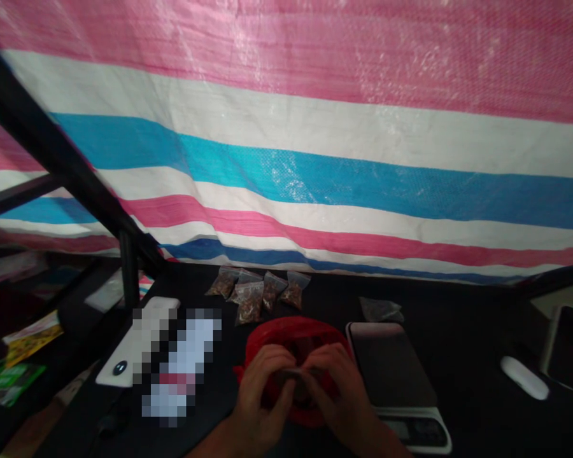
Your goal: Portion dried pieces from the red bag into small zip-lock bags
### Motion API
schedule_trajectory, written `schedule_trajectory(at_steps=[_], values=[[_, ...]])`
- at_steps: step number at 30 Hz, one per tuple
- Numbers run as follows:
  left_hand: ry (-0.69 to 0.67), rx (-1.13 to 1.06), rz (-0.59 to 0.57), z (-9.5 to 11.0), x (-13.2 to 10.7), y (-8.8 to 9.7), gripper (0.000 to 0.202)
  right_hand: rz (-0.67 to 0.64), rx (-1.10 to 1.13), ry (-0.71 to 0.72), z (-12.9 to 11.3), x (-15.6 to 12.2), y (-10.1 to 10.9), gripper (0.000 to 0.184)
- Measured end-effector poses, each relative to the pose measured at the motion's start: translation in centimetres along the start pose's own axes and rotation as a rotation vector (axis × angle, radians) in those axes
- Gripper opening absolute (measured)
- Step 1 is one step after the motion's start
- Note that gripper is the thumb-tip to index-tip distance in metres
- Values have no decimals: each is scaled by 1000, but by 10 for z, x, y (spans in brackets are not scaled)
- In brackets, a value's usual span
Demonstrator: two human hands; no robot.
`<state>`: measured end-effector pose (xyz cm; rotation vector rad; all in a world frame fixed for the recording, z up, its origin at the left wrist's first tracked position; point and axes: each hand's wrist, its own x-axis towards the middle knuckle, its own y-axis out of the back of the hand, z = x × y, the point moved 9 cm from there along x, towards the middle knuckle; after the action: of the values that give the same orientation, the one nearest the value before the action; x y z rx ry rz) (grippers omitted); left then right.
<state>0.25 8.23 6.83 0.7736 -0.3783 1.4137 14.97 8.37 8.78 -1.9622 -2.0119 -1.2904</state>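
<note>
My left hand and my right hand meet low in the middle of the black table, their fingers curled around a small flat item. Most of that item is hidden by my fingers, so I cannot tell what it is. A red plastic bag lies bunched beneath and behind my hands. Several small clear bags of dried brown material stand in a row beyond it. A digital kitchen scale sits just right of my right hand.
A pink, white and blue striped tarp hangs behind the black table. A black metal bar slants across the left. A white device and a blurred object lie left; a white mouse lies right.
</note>
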Motion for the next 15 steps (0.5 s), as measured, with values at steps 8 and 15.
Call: schedule_trajectory(at_steps=[8, 15], values=[[-118, 133, 150, 17, -7, 18, 31, 184, -115, -313, 56, 33, 37, 21], [-128, 370, 229, 22, 0, 28, 35, -154, -231, -426, 129, 81, 19, 33]])
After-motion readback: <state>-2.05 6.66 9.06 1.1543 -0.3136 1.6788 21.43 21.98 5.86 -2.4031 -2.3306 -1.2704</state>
